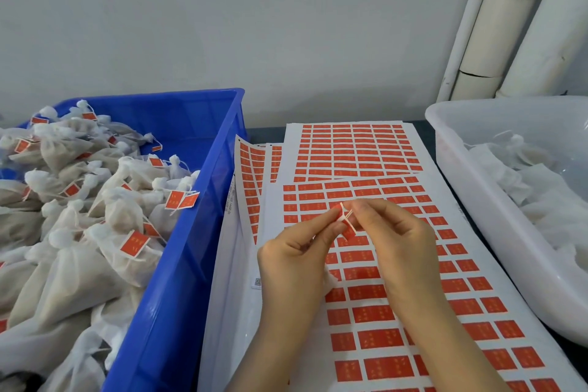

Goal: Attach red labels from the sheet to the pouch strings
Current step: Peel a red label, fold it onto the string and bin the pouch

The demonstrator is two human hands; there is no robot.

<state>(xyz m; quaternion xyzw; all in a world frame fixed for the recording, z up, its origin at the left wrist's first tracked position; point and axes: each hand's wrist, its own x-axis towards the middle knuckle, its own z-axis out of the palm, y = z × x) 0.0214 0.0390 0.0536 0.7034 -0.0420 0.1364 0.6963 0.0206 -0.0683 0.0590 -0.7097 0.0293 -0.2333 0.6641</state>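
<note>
Both hands meet above the top sheet of red labels (381, 321) in the middle of the table. My left hand (296, 261) and my right hand (394, 239) pinch a single red label (346, 223) between their fingertips, folded around a thin white pouch string. A bit of white pouch fabric (331, 278) shows under my left palm; the rest of the pouch is hidden by the hands. More label sheets (353, 149) lie fanned out behind.
A blue crate (203, 200) on the left holds several white pouches with red labels on their strings. A translucent white tub (471, 188) on the right holds unlabelled pouches. White pipes (509, 25) stand against the wall at the back right.
</note>
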